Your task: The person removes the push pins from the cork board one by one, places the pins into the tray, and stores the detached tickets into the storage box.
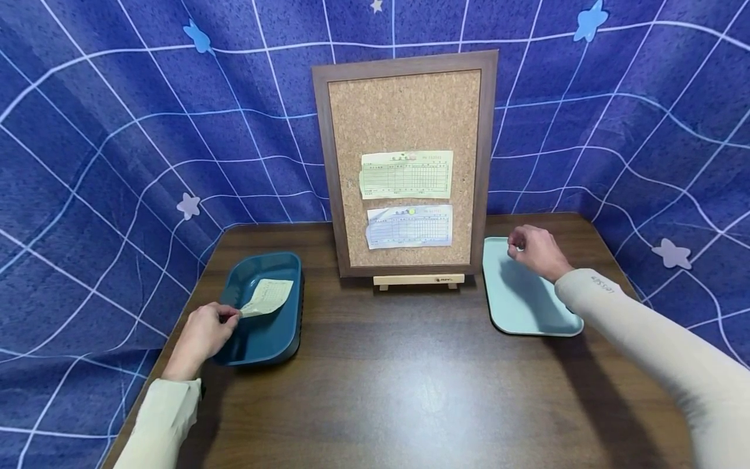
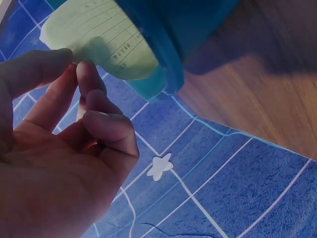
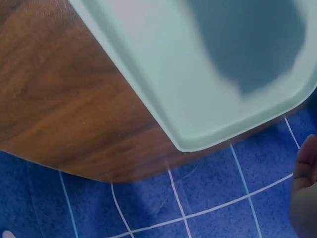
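My left hand (image 1: 205,335) pinches the edge of a pale yellow printed slip (image 1: 269,296) between thumb and fingertips. The slip bends over the dark teal basin (image 1: 293,339), close to its left side. In the left wrist view, its ruled lines and small print show past the fingertips (image 2: 64,54). Over the far part of a pale mint tray (image 1: 545,312), my right hand (image 1: 536,251) hovers with fingers curled and thumb drawn in. No object shows at its fingertips. Only a sliver of this hand enters the right wrist view, at the right edge.
Between basin and tray, a framed cork board (image 1: 404,117) leans on a small wooden stand (image 1: 418,280). A green form (image 1: 407,179) is pinned above a blue form (image 1: 410,229). Blue star-patterned cloth (image 1: 263,130) surrounds the brown table (image 1: 381,391).
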`<state>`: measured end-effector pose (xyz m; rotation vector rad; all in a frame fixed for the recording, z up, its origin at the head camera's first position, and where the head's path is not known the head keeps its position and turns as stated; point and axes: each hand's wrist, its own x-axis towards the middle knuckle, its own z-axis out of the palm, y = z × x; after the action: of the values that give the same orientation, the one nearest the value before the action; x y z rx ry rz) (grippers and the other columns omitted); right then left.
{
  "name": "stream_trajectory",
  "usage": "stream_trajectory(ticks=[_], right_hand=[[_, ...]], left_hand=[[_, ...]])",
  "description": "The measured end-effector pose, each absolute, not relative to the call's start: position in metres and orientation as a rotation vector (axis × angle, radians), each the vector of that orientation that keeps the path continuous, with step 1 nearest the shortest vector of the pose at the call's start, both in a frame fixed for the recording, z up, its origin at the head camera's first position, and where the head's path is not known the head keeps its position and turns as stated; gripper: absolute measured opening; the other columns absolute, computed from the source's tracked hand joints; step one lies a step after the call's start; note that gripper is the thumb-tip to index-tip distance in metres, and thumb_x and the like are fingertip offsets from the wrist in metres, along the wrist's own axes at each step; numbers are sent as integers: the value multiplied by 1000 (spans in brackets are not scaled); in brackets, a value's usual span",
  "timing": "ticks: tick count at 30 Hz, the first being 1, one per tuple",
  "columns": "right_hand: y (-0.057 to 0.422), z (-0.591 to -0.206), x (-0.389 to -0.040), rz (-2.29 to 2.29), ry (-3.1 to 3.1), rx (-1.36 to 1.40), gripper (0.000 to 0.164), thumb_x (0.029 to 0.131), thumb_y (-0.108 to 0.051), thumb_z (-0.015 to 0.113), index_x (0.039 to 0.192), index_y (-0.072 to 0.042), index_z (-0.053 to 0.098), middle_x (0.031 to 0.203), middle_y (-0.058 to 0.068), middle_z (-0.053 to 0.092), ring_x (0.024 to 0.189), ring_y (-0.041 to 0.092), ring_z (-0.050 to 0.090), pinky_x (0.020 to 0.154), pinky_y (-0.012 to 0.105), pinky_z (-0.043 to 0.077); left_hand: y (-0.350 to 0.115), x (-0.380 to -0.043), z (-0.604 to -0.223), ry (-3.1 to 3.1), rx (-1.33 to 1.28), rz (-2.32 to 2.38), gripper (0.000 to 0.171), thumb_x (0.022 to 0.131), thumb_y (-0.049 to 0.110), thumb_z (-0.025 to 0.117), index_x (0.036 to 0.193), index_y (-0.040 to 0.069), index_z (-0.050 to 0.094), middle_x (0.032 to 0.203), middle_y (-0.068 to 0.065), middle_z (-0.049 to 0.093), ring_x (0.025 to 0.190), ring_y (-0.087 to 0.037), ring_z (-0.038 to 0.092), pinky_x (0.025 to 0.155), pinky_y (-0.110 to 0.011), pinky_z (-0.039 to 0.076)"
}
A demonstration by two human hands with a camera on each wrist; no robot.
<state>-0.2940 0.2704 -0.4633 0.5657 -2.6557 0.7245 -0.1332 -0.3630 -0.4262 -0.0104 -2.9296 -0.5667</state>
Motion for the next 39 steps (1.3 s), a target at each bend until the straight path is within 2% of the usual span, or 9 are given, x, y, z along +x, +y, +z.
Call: stream_trajectory(ticks=[10, 24, 39], right_hand=[[277, -475, -291, 743, -2742, 548, 5, 73, -3, 65, 77, -3, 62, 71, 5, 58, 66, 21, 55, 62, 38, 42], [279, -484, -291, 682, -2826, 606, 7, 72, -4, 66, 72, -8, 61, 64, -2, 57, 60, 15, 52, 60, 35, 42], [275, -490, -287, 749, -2836, 681, 11, 71, 1, 65, 68, -8, 60, 61, -4, 56, 57, 12, 50, 57, 33, 41]], left_hand=[[-363, -134, -431, -2986, -8, -561, 8, 83, 8, 65, 84, 4, 72, 89, -17, 66, 82, -36, 60, 73, -49, 44], [-362, -136, -434, -3051, -5, -575, 11, 86, 11, 63, 88, 4, 72, 96, -19, 65, 87, -37, 60, 78, -51, 44], [-361, -140, -436, -3113, 9, -584, 14, 87, 12, 63, 90, 2, 72, 90, -14, 67, 82, -30, 59, 74, -48, 45]])
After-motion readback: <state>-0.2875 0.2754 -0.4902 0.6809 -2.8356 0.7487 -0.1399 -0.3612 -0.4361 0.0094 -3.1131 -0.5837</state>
